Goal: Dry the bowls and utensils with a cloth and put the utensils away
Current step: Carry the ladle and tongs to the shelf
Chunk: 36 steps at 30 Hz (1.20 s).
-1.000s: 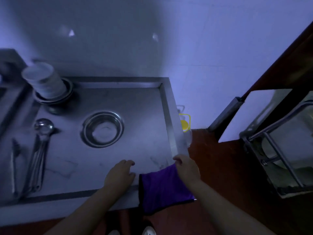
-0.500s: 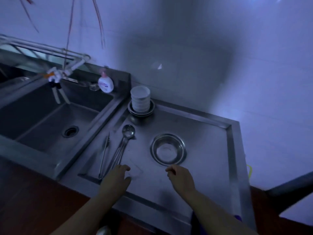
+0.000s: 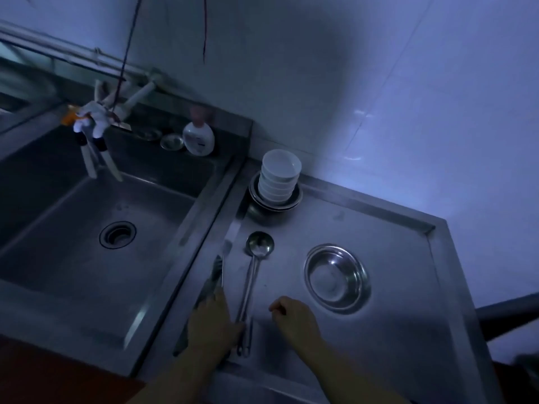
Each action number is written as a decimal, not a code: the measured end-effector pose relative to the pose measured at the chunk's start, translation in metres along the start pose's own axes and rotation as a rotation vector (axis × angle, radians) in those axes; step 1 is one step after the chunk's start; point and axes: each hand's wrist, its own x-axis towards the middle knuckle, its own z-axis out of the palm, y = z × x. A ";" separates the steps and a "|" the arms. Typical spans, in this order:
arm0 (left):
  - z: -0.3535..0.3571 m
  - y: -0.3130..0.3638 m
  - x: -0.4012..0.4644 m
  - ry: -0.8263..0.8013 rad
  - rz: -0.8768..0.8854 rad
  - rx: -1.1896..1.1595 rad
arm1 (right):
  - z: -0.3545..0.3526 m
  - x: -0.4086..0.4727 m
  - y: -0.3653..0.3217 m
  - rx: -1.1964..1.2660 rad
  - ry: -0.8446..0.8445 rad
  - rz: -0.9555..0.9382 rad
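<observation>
On the steel drainboard [image 3: 402, 304] lie metal tongs [image 3: 216, 272] and a long ladle [image 3: 259, 246], side by side near the sink edge. My left hand [image 3: 213, 325] rests flat over the tongs' handle end, its fingers touching them, beside the ladle's handle. My right hand [image 3: 294, 319] hovers just right of the ladle handle with its fingers curled and nothing in it. A shallow steel bowl [image 3: 337, 278] sits to the right of that hand. A stack of white bowls [image 3: 280, 176] stands inside steel bowls [image 3: 274, 204] at the back. No cloth is in view.
A deep steel sink [image 3: 87, 228] fills the left side, with a taped faucet [image 3: 93, 121] above it. A soap bottle [image 3: 199, 138] and a small dish [image 3: 171, 142] stand on the ledge behind it. A tiled wall rises behind the counter.
The view has swung left from the purple cloth, which is now out of sight. Both hands moved left along the drainboard; my left hand now lies on the tongs.
</observation>
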 end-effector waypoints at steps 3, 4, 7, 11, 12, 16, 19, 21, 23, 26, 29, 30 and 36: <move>0.000 -0.006 0.021 -0.075 0.055 0.012 | 0.016 0.013 -0.009 -0.009 0.002 0.055; 0.001 -0.009 0.027 -0.095 0.069 0.010 | 0.021 0.016 -0.010 -0.009 0.005 0.067; 0.000 -0.015 0.043 -0.120 0.099 -0.039 | 0.033 0.022 -0.011 -0.007 0.012 0.114; -0.007 -0.019 0.056 -0.109 0.104 -0.046 | 0.043 0.029 -0.012 -0.052 0.016 0.171; -0.010 -0.020 0.059 -0.094 0.101 -0.069 | 0.044 0.031 -0.013 -0.053 0.025 0.189; -0.027 -0.028 0.069 -0.066 0.105 -0.155 | 0.049 0.042 -0.026 -0.030 0.090 0.234; -0.043 -0.037 0.072 -0.015 0.125 -0.177 | 0.056 0.052 -0.041 -0.012 0.143 0.259; -0.054 -0.044 0.071 0.001 0.121 -0.197 | 0.062 0.059 -0.051 -0.026 0.168 0.292; -0.063 -0.050 0.068 0.033 0.124 -0.183 | 0.068 0.065 -0.059 -0.085 0.178 0.325; -0.078 -0.055 0.063 0.041 0.102 -0.216 | 0.075 0.070 -0.064 -0.121 0.169 0.376; -0.091 -0.060 0.055 0.043 0.068 -0.212 | 0.077 0.071 -0.064 -0.060 0.173 0.421; -0.093 -0.062 0.052 0.046 0.063 -0.208 | 0.076 0.071 -0.063 -0.043 0.176 0.425; -0.099 -0.065 0.034 0.061 0.011 -0.246 | 0.068 0.064 -0.055 0.121 0.221 0.376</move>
